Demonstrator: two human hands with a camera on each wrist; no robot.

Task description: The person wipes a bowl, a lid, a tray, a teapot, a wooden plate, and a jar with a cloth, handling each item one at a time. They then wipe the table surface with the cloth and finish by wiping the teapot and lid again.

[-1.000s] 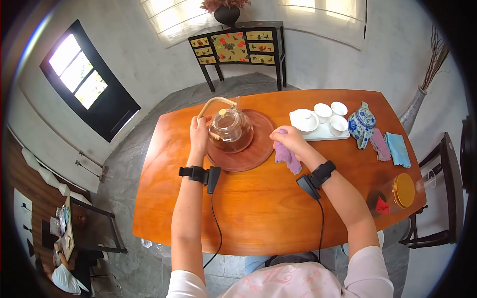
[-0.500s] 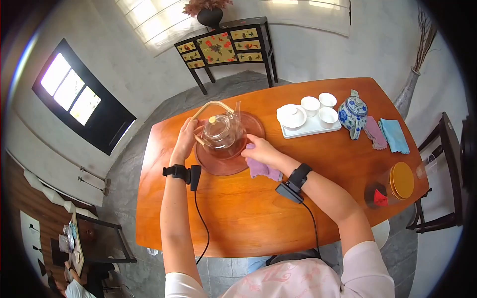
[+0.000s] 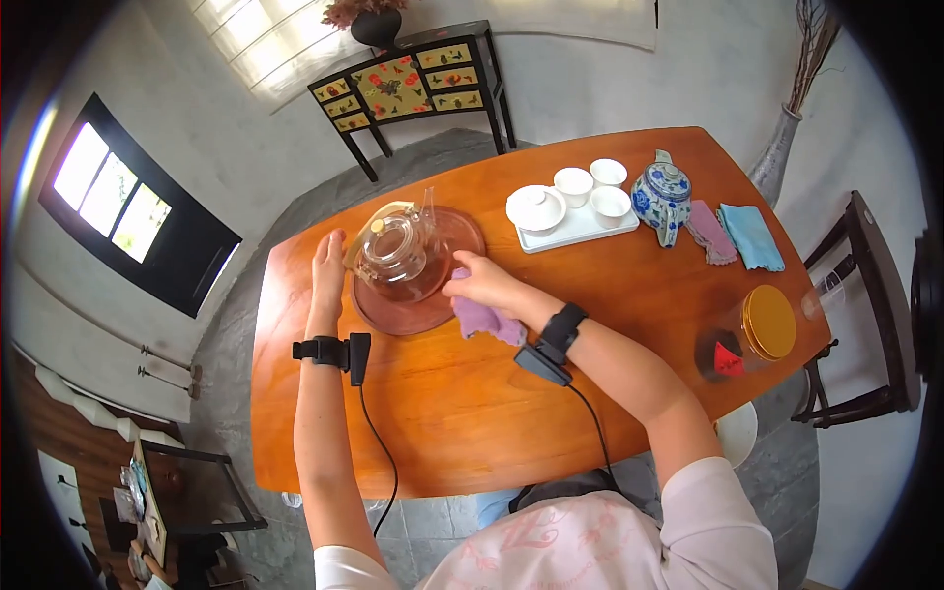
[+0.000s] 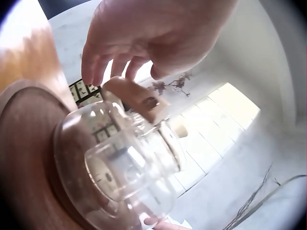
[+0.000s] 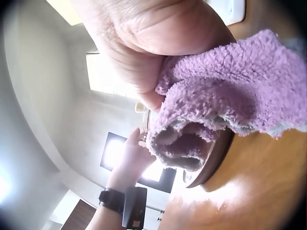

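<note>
A clear glass teapot (image 3: 398, 258) with a tan handle stands on a round reddish-brown tray (image 3: 465, 228); the handle leans to the teapot's left side. Beside that handle is the left hand (image 3: 327, 280), fingers extended and holding nothing; in the left wrist view the hand (image 4: 153, 38) is above the handle (image 4: 136, 98), fingers loosely bent. At the tray's right edge the right hand (image 3: 489, 285) grips a purple cloth (image 3: 487, 323). The right wrist view shows the cloth (image 5: 230, 91) bunched below the palm, its fingertips partly hidden.
A white tray (image 3: 580, 232) with a lidded bowl and several cups stands right of centre. Further right are a blue-and-white teapot (image 3: 661, 197), a pink cloth (image 3: 712, 234), a blue cloth (image 3: 752, 238) and a jar with a gold lid (image 3: 769, 323).
The left hand has let go of the teapot handle, which has tipped lower to the left. The right hand has moved left with the purple cloth to the tray's edge. The head view has shifted.
</note>
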